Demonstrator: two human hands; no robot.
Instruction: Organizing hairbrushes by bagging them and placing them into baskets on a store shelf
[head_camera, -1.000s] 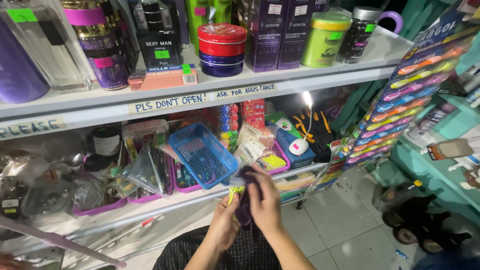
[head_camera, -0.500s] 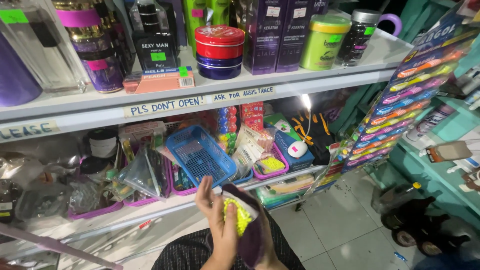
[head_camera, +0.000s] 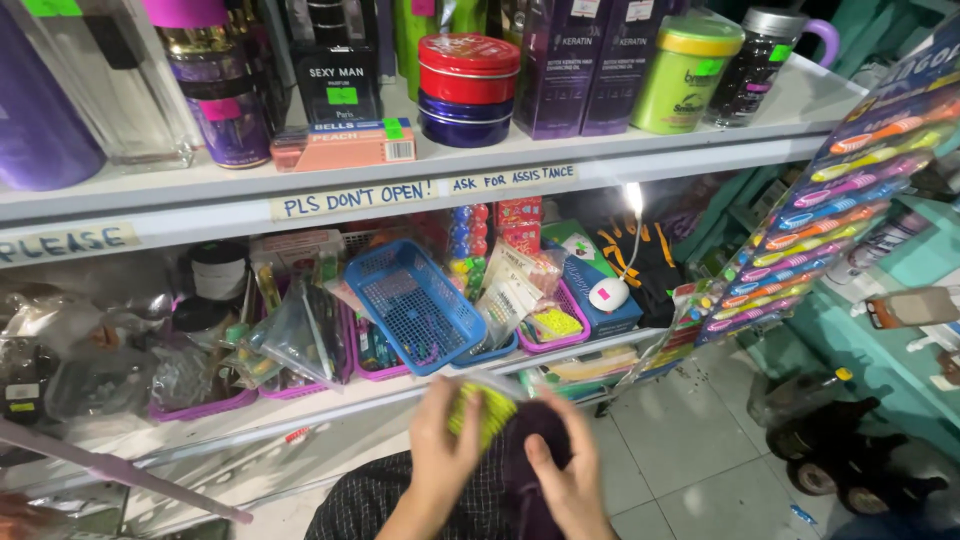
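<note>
your left hand (head_camera: 440, 450) and right hand (head_camera: 565, 470) now sit side by side low in view, both closed around the dark purple basket (head_camera: 525, 470) with the yellow-green packet (head_camera: 480, 410) pressed to its top edge — half a second ago the left palm was spread flat under the yellow piece, with the basket held upright beside it. so the two things have come together in a two-handed hold, in front of your checked lap (head_camera: 400, 500). just beyond, the blue basket (head_camera: 415, 300) leans tilted on the lower shelf (head_camera: 330, 405), unmoved. farther up, the red and blue tins (head_camera: 470, 85) stand on the upper shelf (head_camera: 620, 145).
</note>
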